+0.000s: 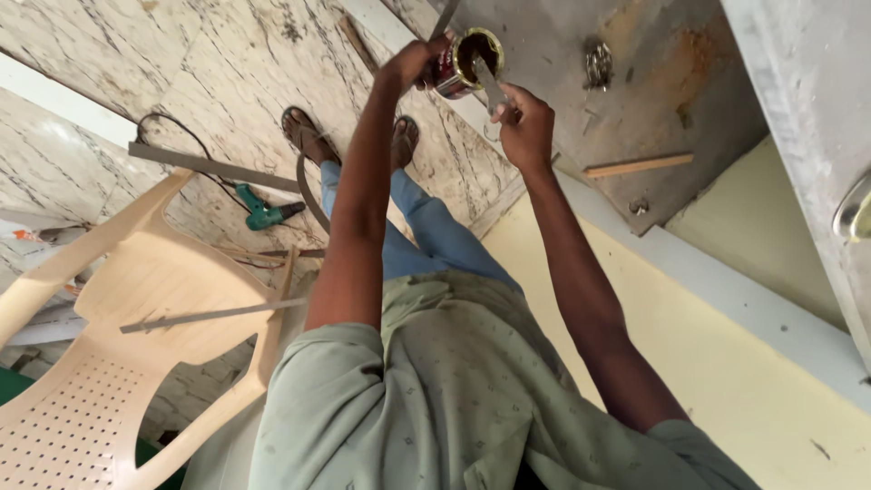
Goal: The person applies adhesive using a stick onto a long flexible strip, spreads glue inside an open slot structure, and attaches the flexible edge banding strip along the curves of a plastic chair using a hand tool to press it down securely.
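My left hand [419, 63] grips a small round tin can [464, 60] with a dark red side and a gold rim, open at the top. A thin grey strip [445, 18] sticks up past the fingers of that hand. My right hand [526, 122] pinches a flat metal blade [491, 84] whose tip reaches into the can's mouth. Both arms are stretched out ahead of my body, above my sandalled feet [304, 132] and the marble floor.
A beige plastic chair [136, 363] stands at the left with a thin metal strip [213, 315] across it. A green power drill [263, 215] and its cable lie on the floor. To the right, a grey rust-stained slab [676, 100] carries a wooden stick [638, 165] and a screw cluster [596, 63].
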